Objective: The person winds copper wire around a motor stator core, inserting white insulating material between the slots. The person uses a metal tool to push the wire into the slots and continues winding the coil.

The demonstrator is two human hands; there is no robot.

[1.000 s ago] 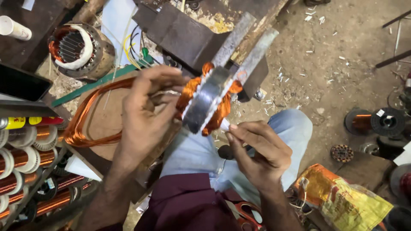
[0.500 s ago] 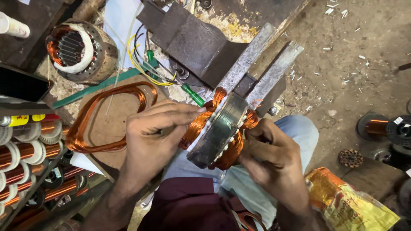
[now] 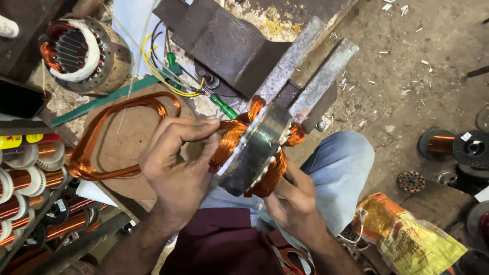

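A grey metal motor stator (image 3: pixel 254 150) with copper windings bulging from both faces is held over my lap. My left hand (image 3: pixel 178 168) presses its fingers on the copper winding (image 3: pixel 229 140) at the stator's left face. My right hand (image 3: pixel 293 203) grips the stator from below and behind, fingers on the winding at its right side. A loose loop of copper wire (image 3: pixel 109 135) trails from the stator to the left across a brown board. The stator's far edge lies near two grey metal bars (image 3: pixel 310 71).
A second wound stator (image 3: pixel 81 53) sits at upper left. Spools of copper wire (image 3: pixel 25 178) fill a rack at left. Yellow and green leads (image 3: pixel 168 76) lie by a dark metal block (image 3: pixel 224 40). A crinkled yellow-orange bag (image 3: pixel 412 234) and wire spools (image 3: pixel 458 147) are at right.
The stator has come lower and closer to my lap. My right hand has gone from holding something small beside it to gripping it from beneath. My left hand stays on the winding.
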